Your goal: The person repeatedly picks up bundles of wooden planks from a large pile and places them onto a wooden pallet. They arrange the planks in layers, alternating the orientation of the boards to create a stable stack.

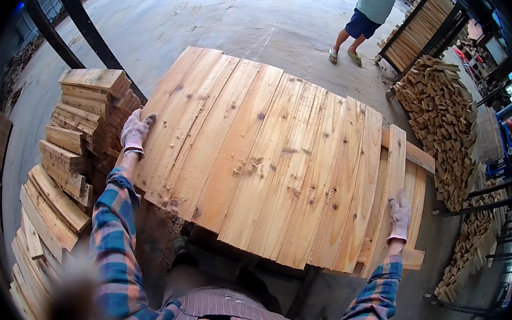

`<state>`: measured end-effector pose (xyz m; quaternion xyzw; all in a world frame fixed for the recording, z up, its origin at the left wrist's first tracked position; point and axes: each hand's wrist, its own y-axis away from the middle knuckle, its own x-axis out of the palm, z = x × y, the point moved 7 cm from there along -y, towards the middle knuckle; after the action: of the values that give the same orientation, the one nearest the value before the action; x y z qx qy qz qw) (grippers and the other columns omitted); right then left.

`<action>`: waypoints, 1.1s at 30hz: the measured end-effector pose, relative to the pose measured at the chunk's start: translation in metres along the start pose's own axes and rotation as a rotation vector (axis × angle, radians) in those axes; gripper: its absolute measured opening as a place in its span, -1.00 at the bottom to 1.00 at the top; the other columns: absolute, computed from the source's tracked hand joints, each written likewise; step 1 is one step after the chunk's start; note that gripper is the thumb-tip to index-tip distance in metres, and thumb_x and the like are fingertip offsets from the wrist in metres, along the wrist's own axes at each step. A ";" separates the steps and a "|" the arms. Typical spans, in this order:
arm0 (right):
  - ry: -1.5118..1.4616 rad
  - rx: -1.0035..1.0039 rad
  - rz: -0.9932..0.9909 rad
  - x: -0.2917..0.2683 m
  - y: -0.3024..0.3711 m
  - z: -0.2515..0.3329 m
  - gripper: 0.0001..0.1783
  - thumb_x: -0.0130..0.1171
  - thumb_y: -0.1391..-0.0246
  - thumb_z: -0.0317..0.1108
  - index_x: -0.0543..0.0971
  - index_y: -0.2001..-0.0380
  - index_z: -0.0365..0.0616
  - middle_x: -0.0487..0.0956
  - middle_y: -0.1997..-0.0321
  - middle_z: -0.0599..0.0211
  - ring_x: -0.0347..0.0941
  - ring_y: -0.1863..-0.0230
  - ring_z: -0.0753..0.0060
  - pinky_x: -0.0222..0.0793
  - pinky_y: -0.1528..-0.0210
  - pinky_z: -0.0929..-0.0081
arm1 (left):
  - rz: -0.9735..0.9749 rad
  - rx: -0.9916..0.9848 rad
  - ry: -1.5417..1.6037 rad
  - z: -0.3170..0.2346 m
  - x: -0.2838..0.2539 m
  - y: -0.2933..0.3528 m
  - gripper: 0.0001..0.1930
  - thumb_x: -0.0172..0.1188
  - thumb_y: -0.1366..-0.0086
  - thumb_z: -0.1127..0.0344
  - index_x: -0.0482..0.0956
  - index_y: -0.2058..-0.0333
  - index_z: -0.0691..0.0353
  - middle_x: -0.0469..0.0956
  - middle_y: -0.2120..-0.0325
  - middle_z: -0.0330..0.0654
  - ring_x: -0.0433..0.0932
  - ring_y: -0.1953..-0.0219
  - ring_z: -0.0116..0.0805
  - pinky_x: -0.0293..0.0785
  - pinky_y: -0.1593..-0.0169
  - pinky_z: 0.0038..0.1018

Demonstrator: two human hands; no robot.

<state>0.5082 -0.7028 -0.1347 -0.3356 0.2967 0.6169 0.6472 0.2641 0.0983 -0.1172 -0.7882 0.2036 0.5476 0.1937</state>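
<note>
A row of pale wooden boards lies side by side before me, with knots and bits of sawdust on top. My left hand, in a light knit glove, is closed on the outer edge of the leftmost board. At the right, my gloved right hand holds the outer edge of a narrow board. This narrow board stands a little apart from the row, over crosswise wooden slats. The fingers' undersides are hidden in both hands.
Stacked wood offcuts rise close to my left arm, beside dark metal posts. Beyond the boards, a person stands on the concrete floor. At the right are a large heap of wood pieces and a rack of boards.
</note>
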 end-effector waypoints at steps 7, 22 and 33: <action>0.080 -0.055 0.022 0.020 0.022 0.069 -0.49 -0.04 -0.13 -0.36 0.41 -0.14 -0.34 0.46 -0.09 -0.21 0.39 -0.02 -0.11 0.27 -0.14 0.24 | -0.001 -0.018 -0.047 -0.009 -0.011 0.016 -0.43 0.14 -0.14 -0.29 0.52 0.04 0.01 0.60 0.15 -0.06 0.56 0.06 -0.06 0.49 0.08 -0.14; -0.304 -0.672 0.661 0.200 0.168 0.493 -0.18 0.19 0.00 -0.50 0.13 -0.35 -0.08 0.27 -0.34 0.01 0.28 -0.28 0.07 0.30 -0.26 0.33 | -0.293 -0.040 1.135 0.096 -0.086 0.136 -0.07 0.23 -0.08 -0.31 0.25 -0.23 0.29 0.42 -0.12 0.05 0.44 -0.13 -0.13 0.42 -0.15 -0.26; 0.565 -1.311 0.696 0.457 0.463 0.796 0.08 0.36 0.09 0.01 -0.06 -0.41 0.26 0.40 -0.09 0.04 0.46 -0.03 -0.01 0.46 0.11 0.05 | -0.343 -0.926 2.155 0.277 -0.048 0.175 -0.50 0.02 -0.39 0.25 0.24 -0.26 0.23 0.36 -0.18 -0.21 0.37 -0.15 -0.27 0.41 -0.08 -0.32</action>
<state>0.0516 0.2145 -0.0540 -0.6802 0.1139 0.7240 -0.0122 -0.0614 0.1021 -0.1769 -0.8552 -0.0641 -0.4101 -0.3105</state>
